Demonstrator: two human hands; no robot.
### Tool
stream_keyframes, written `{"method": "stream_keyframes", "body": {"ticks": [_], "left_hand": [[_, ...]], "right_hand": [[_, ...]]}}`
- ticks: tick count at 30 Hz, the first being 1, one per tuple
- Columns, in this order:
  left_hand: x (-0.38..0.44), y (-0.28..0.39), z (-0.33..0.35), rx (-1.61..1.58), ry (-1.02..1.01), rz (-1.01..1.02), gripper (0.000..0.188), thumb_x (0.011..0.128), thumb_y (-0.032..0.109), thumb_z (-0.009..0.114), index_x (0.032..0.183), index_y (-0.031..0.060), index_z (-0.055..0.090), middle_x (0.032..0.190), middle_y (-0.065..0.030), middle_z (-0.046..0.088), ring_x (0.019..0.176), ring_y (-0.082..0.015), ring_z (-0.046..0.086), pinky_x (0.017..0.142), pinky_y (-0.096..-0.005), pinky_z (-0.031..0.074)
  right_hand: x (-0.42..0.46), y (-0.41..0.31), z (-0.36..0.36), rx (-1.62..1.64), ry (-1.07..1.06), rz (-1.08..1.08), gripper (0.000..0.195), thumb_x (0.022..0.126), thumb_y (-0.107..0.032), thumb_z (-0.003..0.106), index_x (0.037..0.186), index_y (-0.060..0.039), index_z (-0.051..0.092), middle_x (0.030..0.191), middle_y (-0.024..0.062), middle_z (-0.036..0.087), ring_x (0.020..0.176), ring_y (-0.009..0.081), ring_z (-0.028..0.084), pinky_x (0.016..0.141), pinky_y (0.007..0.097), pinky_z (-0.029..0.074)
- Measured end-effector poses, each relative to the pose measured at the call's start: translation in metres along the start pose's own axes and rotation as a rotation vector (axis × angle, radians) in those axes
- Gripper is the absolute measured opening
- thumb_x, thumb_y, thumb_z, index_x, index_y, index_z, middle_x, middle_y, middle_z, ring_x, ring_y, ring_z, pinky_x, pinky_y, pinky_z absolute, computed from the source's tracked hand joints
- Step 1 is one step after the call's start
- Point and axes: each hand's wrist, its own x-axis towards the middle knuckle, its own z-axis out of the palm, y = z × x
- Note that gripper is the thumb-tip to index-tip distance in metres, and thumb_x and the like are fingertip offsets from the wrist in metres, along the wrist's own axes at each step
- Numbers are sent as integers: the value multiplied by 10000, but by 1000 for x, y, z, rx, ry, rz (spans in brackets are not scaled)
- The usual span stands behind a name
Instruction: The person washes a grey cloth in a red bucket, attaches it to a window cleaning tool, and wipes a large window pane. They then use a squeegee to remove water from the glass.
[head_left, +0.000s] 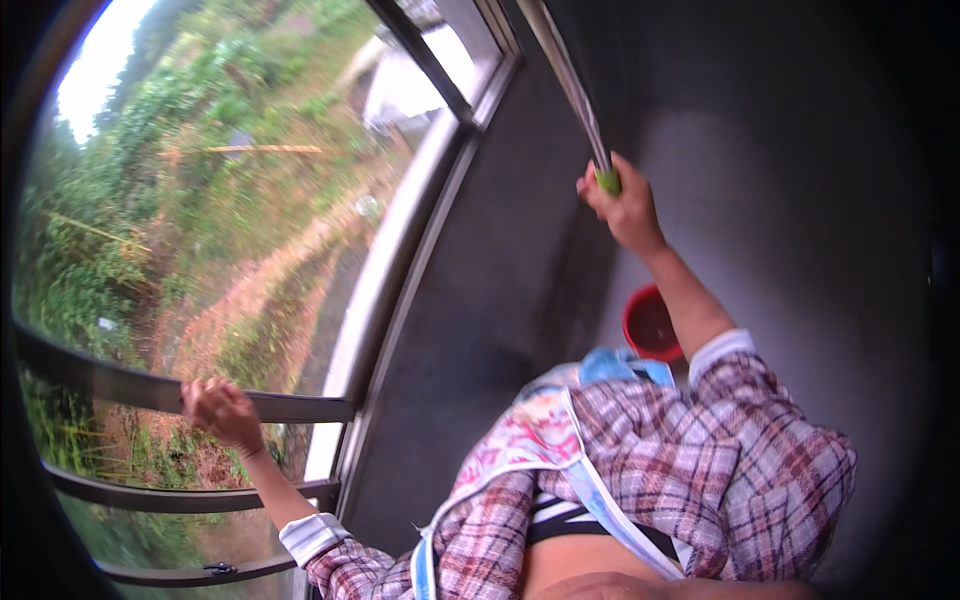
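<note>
My left hand (219, 418) is on a dark upright bar of the window frame (304, 408), its fingers curled over the edge. A shiny metal pole (570, 86) with a green end piece (608, 182) is in my right hand (632, 210). The fist closes around the pole near that green end. From there the pole slants away past the top of the picture, so its far end is out of view. Below my right forearm stands a red bucket (635, 306), partly covered by the arm; its contents are too dark to tell.
Dark wall (442, 300) runs below the metal window sill (405, 289). Further window bars (187, 498) stand near my left forearm, one with a small black latch (220, 568). Greenery and a bare earth slope (247, 292) lie outside. Grey floor (720, 195) spreads to the right.
</note>
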Motion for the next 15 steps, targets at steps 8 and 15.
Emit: {"method": "stream_keyframes", "body": {"ticks": [8, 15], "left_hand": [[-65, -27, -40, 317, -228, -141, 195, 855, 189, 674, 1016, 94, 618, 1262, -83, 561, 1280, -289, 499, 1037, -492, 400], [-111, -41, -69, 498, -376, -269, 283, 836, 209, 674, 1086, 91, 613, 1412, -50, 507, 1305, -270, 480, 1052, -491, 392]], "right_hand": [[-5, 15, -59, -337, 112, -85, 226, 891, -212, 743, 850, -43, 598, 696, -7, 578, 642, 67, 501, 602, 243, 436], [0, 16, -41, -166, 13, -27, 158, 905, -144, 691, 845, -51, 578, 701, -13, 582, 594, 42, 483, 545, 206, 394]]}}
